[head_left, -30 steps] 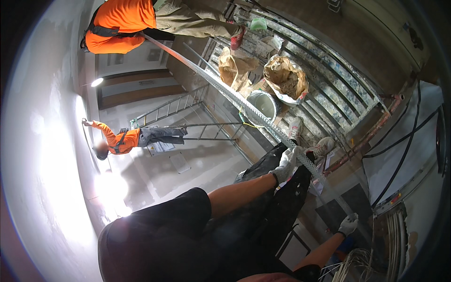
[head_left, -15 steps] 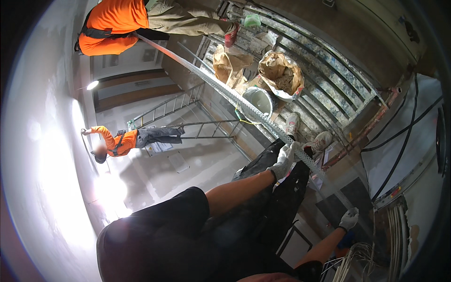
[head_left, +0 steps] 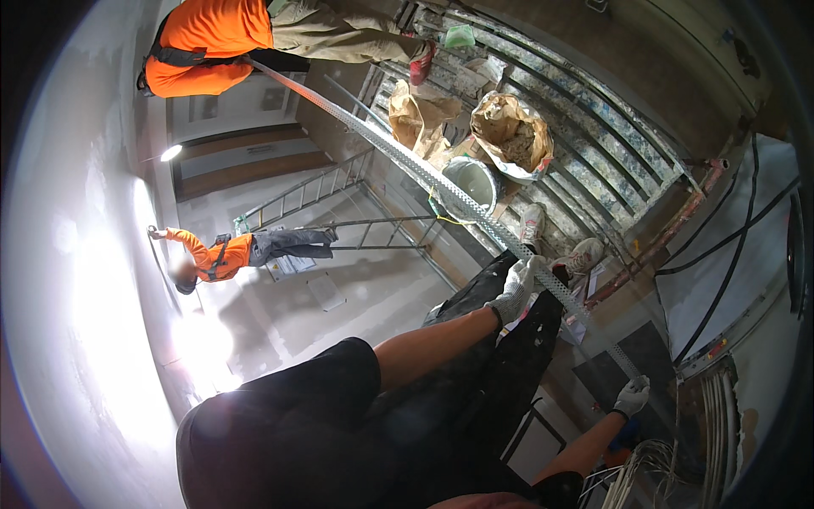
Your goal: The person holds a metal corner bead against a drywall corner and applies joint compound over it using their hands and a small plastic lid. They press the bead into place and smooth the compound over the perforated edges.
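Note:
A long perforated metal corner bead [head_left: 424, 174] runs slantwise from the upper left down to the lower right. My left hand [head_left: 514, 293], in a pale work glove, is closed around it in front of my legs. Farther down, my gloved right hand [head_left: 632, 395] grips the bead's near end, arm stretched out. The far end reaches a co-worker in an orange shirt [head_left: 212, 34]; that person's hands cannot be made out clearly. Part of the bead passes in front of a bucket [head_left: 472, 180] holding greyish material.
I stand on a splattered slatted platform [head_left: 585, 127] with an open paper sack [head_left: 511, 136] and a crumpled brown bag [head_left: 411, 114]. A ladder [head_left: 297, 199] stands near a second orange-shirted person [head_left: 225, 254] at the wall. Black cables [head_left: 736, 237] hang at right; coiled cable [head_left: 644, 471] lies below.

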Motion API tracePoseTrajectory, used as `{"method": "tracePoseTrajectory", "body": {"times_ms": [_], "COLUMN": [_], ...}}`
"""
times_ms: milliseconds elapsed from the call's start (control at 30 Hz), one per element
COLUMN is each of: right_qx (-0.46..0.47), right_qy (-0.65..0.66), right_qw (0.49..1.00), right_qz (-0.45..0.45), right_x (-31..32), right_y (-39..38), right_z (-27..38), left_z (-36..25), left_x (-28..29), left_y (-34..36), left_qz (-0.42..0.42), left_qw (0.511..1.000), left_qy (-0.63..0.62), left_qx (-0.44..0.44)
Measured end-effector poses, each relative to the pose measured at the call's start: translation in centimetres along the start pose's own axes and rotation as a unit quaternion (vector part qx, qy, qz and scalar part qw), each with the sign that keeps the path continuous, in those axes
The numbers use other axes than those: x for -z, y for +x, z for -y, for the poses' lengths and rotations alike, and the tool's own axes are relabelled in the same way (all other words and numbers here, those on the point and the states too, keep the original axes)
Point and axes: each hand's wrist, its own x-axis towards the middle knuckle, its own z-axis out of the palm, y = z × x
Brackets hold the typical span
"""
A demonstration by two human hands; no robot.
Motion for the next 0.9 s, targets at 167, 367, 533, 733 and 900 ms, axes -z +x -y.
{"method": "tracePoseTrajectory", "body": {"times_ms": [167,367,533,733,900], "right_qx": [0.008,0.026,0.013,0.007,0.015], "right_qy": [-0.021,-0.040,-0.024,-0.012,-0.044], "right_qw": [0.999,0.999,0.999,1.000,0.999], "right_qz": [-0.046,-0.013,-0.033,-0.003,0.010], "right_x": [-2.0,0.5,-0.5,-0.3,0.4], "right_y": [-2.0,0.1,-0.6,-0.8,-0.5], "right_z": [0.3,0.8,0.7,0.1,0.2], "left_z": [-0.2,0.7,-0.3,-0.5,-0.3], "left_x": [-0.2,-0.5,-0.9,-0.5,-0.1], "left_y": [-0.6,-0.4,-0.9,-1.1,-1.0], "left_qz": [-0.001,0.033,0.013,-0.017,-0.020], "left_qw": [1.000,0.998,1.000,1.000,1.000], "left_qy": [0.011,-0.044,-0.023,0.005,0.020], "left_qx": [-0.004,-0.015,-0.010,-0.014,-0.008]}}
